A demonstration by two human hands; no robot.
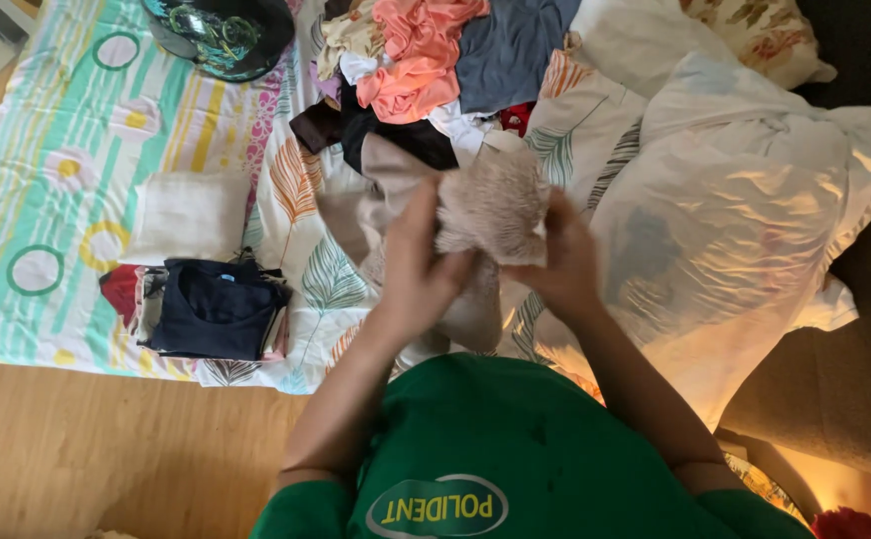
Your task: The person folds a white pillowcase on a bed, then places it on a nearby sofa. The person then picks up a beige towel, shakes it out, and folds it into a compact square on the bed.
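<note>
Both my hands hold a fuzzy beige garment (pixel 485 205) above the bed. My left hand (pixel 418 262) grips its lower left part, fingers curled into the fabric. My right hand (pixel 560 258) pinches its right edge. The rest of the garment hangs down between my forearms. A heap of unfolded clothes (pixel 426 60), with pink, grey, black and white pieces, lies just beyond the garment.
A folded white cloth (pixel 188 215) and a stack of folded dark clothes (pixel 214 311) sit on the patterned bedsheet (pixel 56 170) at the left. White pillows (pixel 735 210) lie to the right. A dark patterned hat (pixel 221 35) sits at the top. Wooden floor (pixel 106 449) runs below the bed.
</note>
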